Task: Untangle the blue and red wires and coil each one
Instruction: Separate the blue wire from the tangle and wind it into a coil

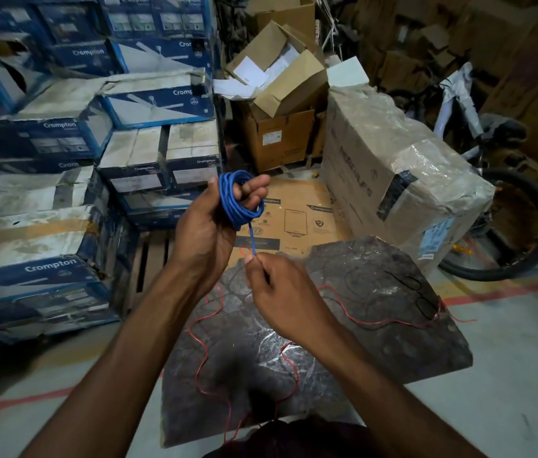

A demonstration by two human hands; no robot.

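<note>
Red wire [196, 378] sprawls loose over the dark wrapped slab [376, 325] under your forearms, trailing toward 6 o'clock. Your right hand [281, 292] pinches the tail of the blue wire [239, 204] between thumb and forefinger. At 12 o'clock from it, your left hand [208, 223] grips the blue coil, fingers curled through its loops.

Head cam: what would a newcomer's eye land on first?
The bright blue wire coil, centre frame, wound round the left hand, while the right hand pinches its loose tail below. Next, the red wire straggling uncoiled over the dark sheet on the floor, and the Crompton boxes stacked at left.
</note>
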